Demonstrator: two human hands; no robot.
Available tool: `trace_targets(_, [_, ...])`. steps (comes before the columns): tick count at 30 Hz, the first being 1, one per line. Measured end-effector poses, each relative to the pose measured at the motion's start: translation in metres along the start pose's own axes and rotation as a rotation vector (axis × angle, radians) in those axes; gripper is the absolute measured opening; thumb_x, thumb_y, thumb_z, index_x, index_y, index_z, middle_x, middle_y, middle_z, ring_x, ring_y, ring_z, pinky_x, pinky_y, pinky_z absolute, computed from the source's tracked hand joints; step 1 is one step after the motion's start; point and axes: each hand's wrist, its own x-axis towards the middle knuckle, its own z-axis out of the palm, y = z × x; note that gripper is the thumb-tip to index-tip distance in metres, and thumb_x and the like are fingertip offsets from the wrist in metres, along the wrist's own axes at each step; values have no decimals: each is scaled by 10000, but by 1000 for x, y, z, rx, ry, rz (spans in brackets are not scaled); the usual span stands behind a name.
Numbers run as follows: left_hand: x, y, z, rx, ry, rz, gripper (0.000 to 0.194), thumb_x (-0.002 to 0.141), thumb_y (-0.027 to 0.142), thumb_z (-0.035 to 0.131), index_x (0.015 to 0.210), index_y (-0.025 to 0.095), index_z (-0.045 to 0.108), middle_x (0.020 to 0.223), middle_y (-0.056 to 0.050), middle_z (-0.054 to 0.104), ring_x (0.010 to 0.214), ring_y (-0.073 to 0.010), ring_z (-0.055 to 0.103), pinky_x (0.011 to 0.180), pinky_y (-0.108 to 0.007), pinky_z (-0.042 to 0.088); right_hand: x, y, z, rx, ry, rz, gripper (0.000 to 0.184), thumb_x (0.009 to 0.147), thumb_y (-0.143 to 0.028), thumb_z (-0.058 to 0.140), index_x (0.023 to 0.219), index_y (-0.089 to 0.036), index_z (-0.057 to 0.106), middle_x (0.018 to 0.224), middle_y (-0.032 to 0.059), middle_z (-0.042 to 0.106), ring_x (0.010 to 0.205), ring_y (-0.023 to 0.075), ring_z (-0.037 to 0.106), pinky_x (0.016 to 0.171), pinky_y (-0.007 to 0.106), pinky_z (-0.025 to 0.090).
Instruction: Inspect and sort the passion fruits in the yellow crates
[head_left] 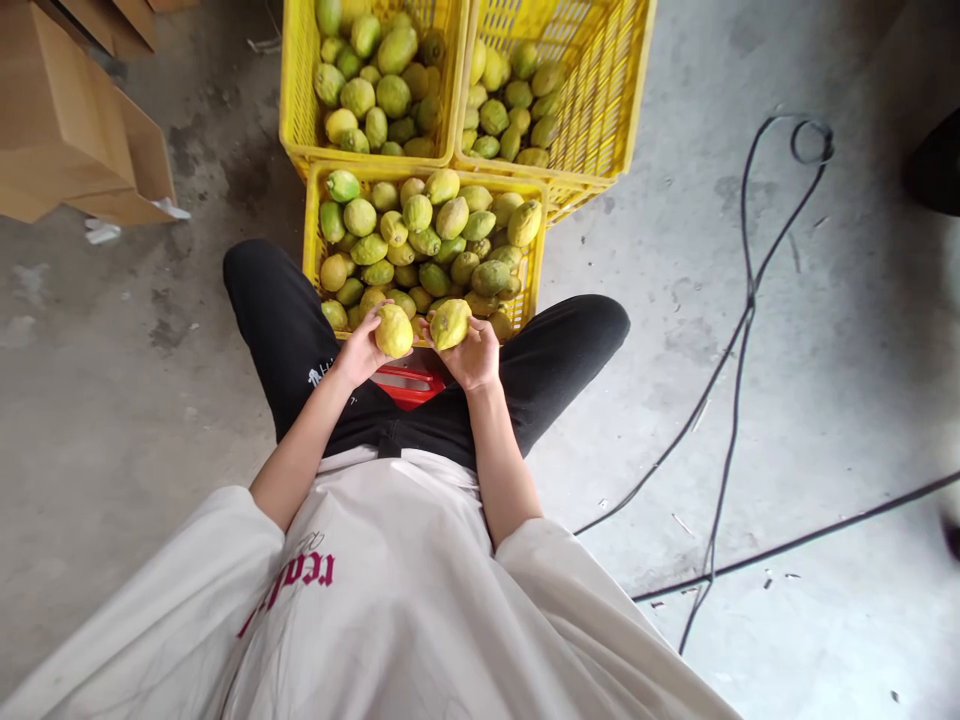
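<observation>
On the gray floor [847, 380], a yellow crate [308, 225] of loose fruit [418, 213] stands just beyond both hands. The left hand [363, 352] grasps the left lemon [394, 331], the right hand [478, 356] the right lemon [450, 324], side by side at the near rim, the latter's long axis seemingly slanting far-right.

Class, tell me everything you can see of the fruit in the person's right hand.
The fruit is yellow with darker marks, roughly oval, its skin bumpy-looking. It seems whole, with no cut visible. The right hand holds it, hiding part of its underside. It appears over the nearest crate's near edge, apart from the left hand's fruit.
</observation>
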Motion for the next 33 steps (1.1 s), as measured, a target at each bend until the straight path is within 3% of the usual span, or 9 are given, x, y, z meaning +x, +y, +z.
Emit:
trace_targets(5, [0,-4,-6,122,-91,80,325,1002,369,806,1306,279,733,1035,-10,796,700,-192,787,543,-276,611,4,1,-8,-31,6,-21,326,1014,-529,836,1237,-328,708,1035,-1,871,1014,259,876,951,406,789])
trace_targets(8, [1,-5,-8,146,-75,104,376,947,412,876,1262,297,706,1035,16,772,760,-183,812,633,-274,656,5,1,-12,-91,5,-15,432,960,-548,916,1292,-378,699,1031,-42,843,927,225,843,842,351,770])
trace_targets(12, [2,-7,-7,149,-38,101,500,945,448,906,1366,315,671,1029,29,766,764,-204,843,661,-300,676,3,1,-11,-163,-36,27,488,947,-555,910,1356,-403,694,1114,-45,850,929,223,845,716,306,714])
trace_targets(16, [2,-5,-5,123,-7,144,585,918,434,924,1420,299,655,1063,4,797,774,-212,839,652,-312,675,-1,1,-5,-120,-90,31,504,873,-527,916,1291,-367,685,1153,-12,868,1138,308,875,839,410,759])
trace_targets(20, [1,2,-3,53,24,144,567,957,396,809,1484,271,644,1124,-52,848,977,-280,887,815,-379,740,-7,-1,3,-104,-120,4,504,776,-357,867,1248,-351,689,1236,9,878,1322,372,846,1055,599,759])
trace_targets(24, [1,3,-3,42,39,118,423,1024,309,687,1444,262,678,1254,-81,846,1120,-268,879,893,-366,744,-10,-3,8,-106,-106,2,544,770,-278,846,1289,-360,702,1292,2,875,1367,370,836,1062,612,764])
trace_targets(26, [1,1,-4,71,47,141,343,1024,294,713,1366,276,699,1307,-67,818,1132,-240,858,872,-331,732,-10,-3,8,-116,-88,-15,531,815,-305,884,1309,-367,701,1300,-6,869,1326,350,852,1012,563,782])
trace_targets(29, [1,-2,-3,104,53,200,313,989,264,785,1294,287,714,1316,-47,786,1105,-212,826,800,-283,703,-8,-2,5,-128,-72,-13,555,840,-345,954,1335,-382,706,1298,-31,865,1111,276,887,827,409,794])
trace_targets(33, [1,-2,-1,107,79,211,303,991,233,752,1290,279,745,1321,-55,789,1022,-201,795,672,-251,643,-6,-2,-2,-125,-87,-12,576,835,-372,966,1360,-407,731,1266,-54,863,889,202,848,575,247,685])
